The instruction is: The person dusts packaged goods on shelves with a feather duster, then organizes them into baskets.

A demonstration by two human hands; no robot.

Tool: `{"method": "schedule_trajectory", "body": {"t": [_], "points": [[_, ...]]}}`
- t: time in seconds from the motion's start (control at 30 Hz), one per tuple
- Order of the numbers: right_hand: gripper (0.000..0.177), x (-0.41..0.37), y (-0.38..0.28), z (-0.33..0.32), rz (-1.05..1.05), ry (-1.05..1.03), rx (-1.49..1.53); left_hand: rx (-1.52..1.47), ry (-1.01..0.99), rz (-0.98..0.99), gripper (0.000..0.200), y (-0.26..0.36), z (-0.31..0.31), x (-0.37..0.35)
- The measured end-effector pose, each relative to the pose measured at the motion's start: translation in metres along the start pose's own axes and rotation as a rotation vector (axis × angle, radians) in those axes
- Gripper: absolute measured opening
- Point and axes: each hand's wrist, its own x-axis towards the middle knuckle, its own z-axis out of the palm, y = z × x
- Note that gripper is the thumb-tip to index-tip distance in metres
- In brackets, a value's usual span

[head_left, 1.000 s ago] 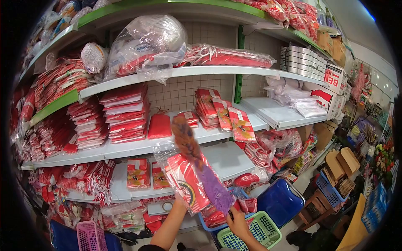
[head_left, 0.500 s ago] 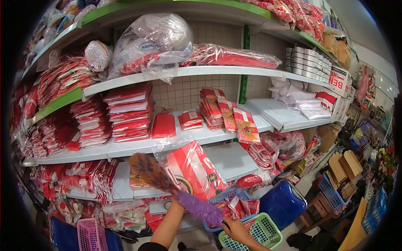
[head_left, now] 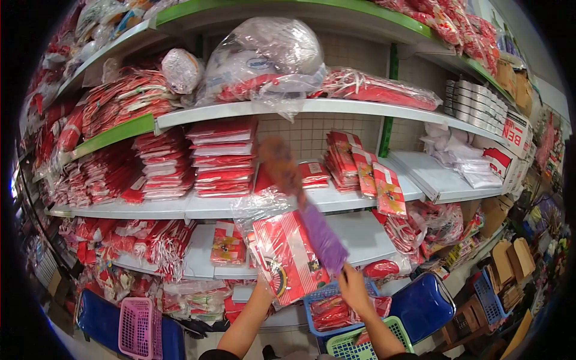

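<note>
On the far left, a blue seat is low down, with a pink basket full of holes in front of it. Above them, the long middle shelf is white and has piles of red and white packets on it. Higher up, a big clear bag has a small blue mark on it, too small to read.

The left hand is at the bottom left corner of a shiny red packet and holds it up in front of the shelves. Its fingers are mostly behind the packet, so I cannot tell how they press. The packet has white stripes and part of a round black and yellow picture. I can see no words to read on it.

A fluffy duster, brown on top and purple below, leans across the packet's right side. The brown end is blurry. The right hand has its fingers curled round the duster's bottom end.

Under the packet is a blue basket with red packets inside, and a green basket is just beside it. Farther right is another blue seat, on a pale floor.

Shiny silver rolls sit up high, next to a white box that says "BEN" in red. The back wall has little squares.
</note>
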Motion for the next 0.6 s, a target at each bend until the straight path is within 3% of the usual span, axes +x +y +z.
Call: {"method": "schedule_trajectory", "body": {"t": [0.07, 0.13, 0.3, 0.4, 0.5, 0.53, 0.6], "points": [[0.011, 0.042, 0.019, 0.01, -0.09, 0.041, 0.003, -0.002, -0.034, -0.002, 0.04, 0.007, 0.002, 0.003], [0.011, 0.079, -0.012, 0.008, 0.302, -0.2, 0.531, 0.004, -0.069, 0.006, 0.04, 0.017, 0.01, 0.011], [0.009, 0.167, -0.004, 0.044, 0.418, -0.313, 1.054, 0.033, -0.131, 0.015, 0.04, 0.04, 0.035, 0.032], [0.014, 0.194, 0.001, 0.058, 0.539, -0.326, 1.047, 0.067, -0.135, 0.017, 0.04, 0.048, 0.037, 0.036], [0.03, 0.181, -0.014, 0.056, 0.582, -0.322, 1.357, 0.103, -0.136, 0.006, 0.041, 0.056, 0.036, 0.039], [0.04, 0.176, 0.006, 0.061, 0.514, -0.34, 1.336, 0.114, -0.135, 0.0, 0.041, 0.059, 0.033, 0.039], [0.037, 0.158, 0.049, 0.083, 0.511, -0.236, 1.222, 0.158, -0.12, -0.018, 0.041, 0.065, 0.025, 0.035]]}}
